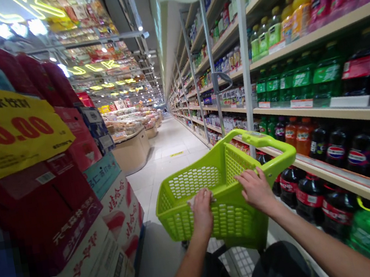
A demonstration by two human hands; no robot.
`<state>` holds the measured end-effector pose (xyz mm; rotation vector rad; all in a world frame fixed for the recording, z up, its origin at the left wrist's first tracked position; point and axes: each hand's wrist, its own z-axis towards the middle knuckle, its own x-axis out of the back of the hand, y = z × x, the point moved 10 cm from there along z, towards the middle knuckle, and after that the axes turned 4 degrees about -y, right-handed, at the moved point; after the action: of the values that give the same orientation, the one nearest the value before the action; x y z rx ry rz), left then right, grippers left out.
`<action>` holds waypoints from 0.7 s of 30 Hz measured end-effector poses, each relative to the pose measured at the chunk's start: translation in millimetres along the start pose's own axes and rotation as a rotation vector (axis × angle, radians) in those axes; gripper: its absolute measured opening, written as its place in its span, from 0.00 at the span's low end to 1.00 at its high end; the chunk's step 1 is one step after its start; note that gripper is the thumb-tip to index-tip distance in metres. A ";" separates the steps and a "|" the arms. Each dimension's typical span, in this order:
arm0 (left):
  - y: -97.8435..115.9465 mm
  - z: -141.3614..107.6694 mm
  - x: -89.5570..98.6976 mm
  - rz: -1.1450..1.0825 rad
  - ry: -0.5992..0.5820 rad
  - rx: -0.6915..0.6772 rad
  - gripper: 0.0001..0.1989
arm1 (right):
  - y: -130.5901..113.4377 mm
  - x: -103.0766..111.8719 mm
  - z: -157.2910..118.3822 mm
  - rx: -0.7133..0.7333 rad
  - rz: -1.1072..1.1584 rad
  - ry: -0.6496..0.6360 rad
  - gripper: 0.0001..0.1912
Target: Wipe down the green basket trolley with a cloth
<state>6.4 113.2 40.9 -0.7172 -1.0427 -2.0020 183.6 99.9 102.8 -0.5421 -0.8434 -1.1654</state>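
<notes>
A lime-green plastic shopping cart [239, 223] stands close before me at a slant to the aisle, its looped handle toward the shelves on the right. My left hand [202, 210] is closed over the cart's near side rim, with a small whitish cloth or tissue [191, 201] showing beside the fingers. Part of that cloth is hidden under the hand. Farther right, my right hand [255, 189] curls its fingers over the same rim near the handle end. Nothing shows inside the part of the basket that I can see.
Long shelves [307, 110] of drink bottles run along the right, close to the cart handle. Stacked drink cartons [81, 262] with a yellow price sign [11, 128] rise on the left. Ahead, a tiled aisle [168, 146] passes rounded display counters [134, 151].
</notes>
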 end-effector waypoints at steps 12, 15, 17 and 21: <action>-18.2 3.3 29.1 -0.603 0.164 0.194 0.23 | -57.7 -1.5 -0.1 0.113 0.507 0.121 0.24; 6.5 5.1 -1.0 -1.125 0.065 0.385 0.23 | -91.3 -27.1 -6.7 0.112 0.710 0.089 0.26; 17.7 2.4 -6.6 -1.316 -0.017 0.451 0.29 | -94.7 -39.2 -7.3 0.042 0.778 0.118 0.29; 11.3 4.2 13.0 -1.287 -0.088 0.399 0.35 | -90.1 -34.7 11.2 0.036 0.791 0.202 0.26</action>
<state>9.0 107.7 57.6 0.2129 -2.2261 -2.5826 90.0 98.9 76.9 -0.6353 -0.4013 -0.4641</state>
